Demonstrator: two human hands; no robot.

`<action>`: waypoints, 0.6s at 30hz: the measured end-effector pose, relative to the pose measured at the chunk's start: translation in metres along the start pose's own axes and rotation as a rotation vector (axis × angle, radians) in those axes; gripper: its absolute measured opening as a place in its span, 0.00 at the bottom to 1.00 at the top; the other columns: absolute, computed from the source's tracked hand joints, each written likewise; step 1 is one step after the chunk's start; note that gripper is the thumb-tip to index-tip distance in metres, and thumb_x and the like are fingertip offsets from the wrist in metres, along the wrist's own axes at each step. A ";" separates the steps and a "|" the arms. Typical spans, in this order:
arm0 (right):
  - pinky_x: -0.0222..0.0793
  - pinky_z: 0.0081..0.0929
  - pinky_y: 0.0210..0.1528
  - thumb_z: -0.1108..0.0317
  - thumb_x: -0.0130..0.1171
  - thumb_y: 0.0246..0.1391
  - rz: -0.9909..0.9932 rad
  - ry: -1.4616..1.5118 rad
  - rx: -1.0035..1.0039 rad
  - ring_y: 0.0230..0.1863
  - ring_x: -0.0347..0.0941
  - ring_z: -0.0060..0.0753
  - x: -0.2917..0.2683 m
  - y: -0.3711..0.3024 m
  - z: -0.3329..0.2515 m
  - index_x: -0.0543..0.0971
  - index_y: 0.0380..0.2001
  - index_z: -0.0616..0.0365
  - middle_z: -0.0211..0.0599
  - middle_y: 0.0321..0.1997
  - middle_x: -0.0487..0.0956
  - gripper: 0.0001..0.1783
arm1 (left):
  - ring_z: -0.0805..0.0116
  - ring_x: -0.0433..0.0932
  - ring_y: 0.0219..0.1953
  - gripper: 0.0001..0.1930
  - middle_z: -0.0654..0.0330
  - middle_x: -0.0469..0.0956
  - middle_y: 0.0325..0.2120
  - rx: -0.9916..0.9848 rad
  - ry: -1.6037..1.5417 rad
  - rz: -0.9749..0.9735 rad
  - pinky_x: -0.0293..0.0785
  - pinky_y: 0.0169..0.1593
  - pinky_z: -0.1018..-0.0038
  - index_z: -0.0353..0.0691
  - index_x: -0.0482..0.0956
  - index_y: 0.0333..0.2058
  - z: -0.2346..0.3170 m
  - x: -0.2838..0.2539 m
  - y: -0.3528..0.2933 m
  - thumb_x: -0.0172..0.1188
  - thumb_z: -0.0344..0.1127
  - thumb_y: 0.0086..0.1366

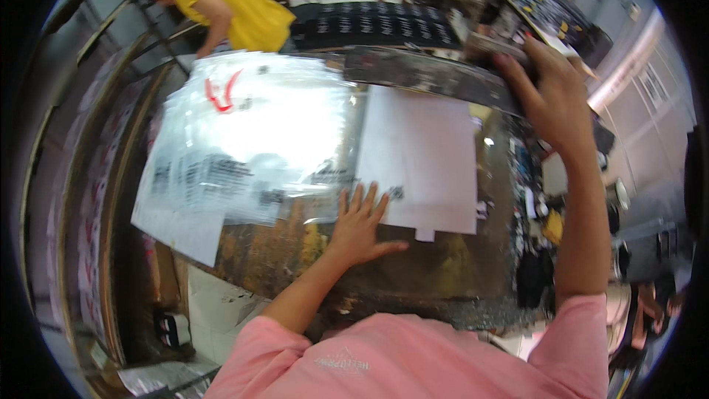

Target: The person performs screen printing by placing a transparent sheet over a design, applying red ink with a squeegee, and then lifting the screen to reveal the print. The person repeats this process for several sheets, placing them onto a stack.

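My right hand (pixel 554 89) is closed round the right end of a long, dark, stained board (pixel 428 74), which looks like a frame seen edge-on. The board spans the far side of the worktable (pixel 436 281). My left hand (pixel 358 229) lies with fingers spread, its fingertips at the near left edge of a white sheet (pixel 425 148). This sheet is flat on the table and has a small dark print near my fingertips. Left of it spreads a shiny stack of clear plastic bags (pixel 266 125) with dark print and a red mark; glare hides part of the stack.
A person in a yellow shirt (pixel 236 4) leans over at the far left. Wooden racks (pixel 111 199) stand along the left. Black printed pieces (pixel 377 26) lie on a table beyond. Small clutter, including a yellow item (pixel 552 227), lines the table's right side.
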State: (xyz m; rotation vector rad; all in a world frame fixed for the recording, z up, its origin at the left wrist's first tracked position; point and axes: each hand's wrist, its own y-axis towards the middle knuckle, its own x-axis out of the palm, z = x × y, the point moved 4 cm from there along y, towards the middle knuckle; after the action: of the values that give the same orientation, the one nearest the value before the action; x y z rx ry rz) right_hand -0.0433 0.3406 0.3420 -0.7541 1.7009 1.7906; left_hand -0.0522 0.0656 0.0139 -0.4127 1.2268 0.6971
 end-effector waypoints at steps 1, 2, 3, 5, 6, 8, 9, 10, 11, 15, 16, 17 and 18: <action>0.64 0.46 0.57 0.38 0.55 0.69 -0.050 -0.012 -0.034 0.42 0.77 0.59 0.002 -0.001 0.003 0.83 0.45 0.61 0.55 0.43 0.84 0.32 | 0.33 0.46 0.80 0.64 0.39 0.53 0.78 0.023 -0.014 0.071 0.31 0.78 0.32 0.38 0.63 0.75 0.022 0.005 0.025 0.53 0.88 0.55; 0.64 0.45 0.56 0.37 0.56 0.69 -0.048 0.010 -0.016 0.43 0.77 0.59 0.004 -0.002 0.006 0.83 0.44 0.61 0.53 0.41 0.84 0.33 | 0.33 0.48 0.80 0.64 0.39 0.54 0.78 0.043 -0.006 0.075 0.31 0.78 0.33 0.38 0.64 0.75 0.044 0.013 0.046 0.54 0.88 0.55; 0.64 0.45 0.56 0.36 0.56 0.69 -0.019 0.039 -0.074 0.43 0.78 0.58 0.003 -0.005 0.005 0.83 0.42 0.61 0.52 0.39 0.84 0.33 | 0.33 0.50 0.79 0.64 0.39 0.55 0.77 0.074 -0.012 0.087 0.32 0.78 0.33 0.37 0.64 0.74 0.062 0.018 0.059 0.55 0.88 0.54; 0.65 0.46 0.56 0.34 0.58 0.66 0.103 0.065 -0.130 0.44 0.79 0.58 -0.001 -0.013 0.001 0.83 0.41 0.61 0.50 0.38 0.84 0.34 | 0.33 0.50 0.79 0.64 0.39 0.56 0.77 0.092 -0.001 0.052 0.31 0.77 0.31 0.37 0.65 0.74 0.090 0.029 0.072 0.56 0.88 0.53; 0.65 0.46 0.56 0.33 0.58 0.66 0.043 0.019 -0.057 0.44 0.79 0.58 0.001 -0.016 0.003 0.83 0.41 0.61 0.49 0.37 0.84 0.35 | 0.33 0.51 0.79 0.64 0.40 0.56 0.77 0.108 -0.009 0.044 0.30 0.77 0.30 0.37 0.66 0.74 0.099 0.032 0.072 0.57 0.87 0.53; 0.65 0.47 0.55 0.32 0.59 0.64 0.034 0.040 -0.066 0.43 0.80 0.57 -0.001 -0.023 -0.002 0.83 0.40 0.60 0.49 0.36 0.84 0.36 | 0.34 0.53 0.78 0.64 0.41 0.58 0.76 0.139 -0.016 0.062 0.26 0.75 0.24 0.39 0.67 0.73 0.109 0.036 0.067 0.59 0.87 0.51; 0.65 0.48 0.54 0.32 0.60 0.63 0.000 0.004 -0.025 0.42 0.80 0.56 0.000 -0.024 -0.001 0.83 0.39 0.60 0.49 0.35 0.84 0.35 | 0.34 0.54 0.78 0.64 0.41 0.58 0.76 0.145 -0.028 0.066 0.26 0.74 0.24 0.40 0.67 0.73 0.111 0.037 0.065 0.59 0.87 0.51; 0.65 0.48 0.53 0.31 0.60 0.63 0.001 0.006 -0.022 0.41 0.80 0.55 -0.002 -0.024 -0.003 0.83 0.38 0.59 0.49 0.35 0.83 0.35 | 0.34 0.55 0.77 0.63 0.42 0.59 0.75 0.170 -0.041 0.122 0.25 0.74 0.23 0.40 0.68 0.73 0.112 0.035 0.062 0.59 0.87 0.51; 0.65 0.48 0.51 0.31 0.60 0.62 0.001 0.007 -0.019 0.40 0.81 0.55 -0.002 -0.023 -0.003 0.82 0.38 0.59 0.49 0.34 0.83 0.35 | 0.34 0.55 0.77 0.63 0.42 0.60 0.75 0.148 -0.025 0.042 0.25 0.73 0.22 0.41 0.68 0.73 0.112 0.039 0.062 0.60 0.86 0.51; 0.65 0.48 0.51 0.31 0.60 0.62 0.025 0.023 -0.028 0.39 0.80 0.54 -0.003 -0.012 0.002 0.82 0.37 0.59 0.48 0.33 0.83 0.35 | 0.34 0.59 0.75 0.62 0.43 0.61 0.74 0.177 0.032 -0.036 0.25 0.73 0.21 0.45 0.68 0.73 0.117 0.037 0.066 0.60 0.86 0.50; 0.65 0.48 0.51 0.31 0.60 0.62 0.030 0.025 -0.032 0.39 0.80 0.54 -0.002 -0.009 0.005 0.82 0.36 0.59 0.48 0.33 0.83 0.35 | 0.34 0.59 0.75 0.62 0.43 0.61 0.74 0.151 0.050 -0.113 0.26 0.73 0.21 0.45 0.68 0.73 0.117 0.039 0.067 0.60 0.86 0.50; 0.65 0.48 0.50 0.31 0.60 0.62 0.036 0.026 -0.039 0.39 0.80 0.54 -0.003 -0.007 0.006 0.82 0.36 0.58 0.48 0.33 0.83 0.35 | 0.34 0.60 0.74 0.62 0.43 0.62 0.74 0.189 0.028 -0.041 0.27 0.73 0.21 0.45 0.69 0.73 0.119 0.034 0.067 0.60 0.86 0.50; 0.65 0.48 0.50 0.32 0.60 0.62 0.040 0.028 -0.044 0.39 0.80 0.54 -0.003 -0.005 0.007 0.82 0.36 0.58 0.48 0.32 0.82 0.35 | 0.35 0.60 0.74 0.61 0.43 0.62 0.73 0.189 0.015 -0.036 0.28 0.73 0.20 0.45 0.70 0.72 0.119 0.034 0.067 0.61 0.86 0.50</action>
State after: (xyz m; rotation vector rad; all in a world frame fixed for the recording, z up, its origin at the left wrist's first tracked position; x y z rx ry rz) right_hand -0.0380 0.3482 0.3409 -0.7718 1.7116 1.8582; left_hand -0.0075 0.1983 0.0232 -0.2830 1.2833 0.5431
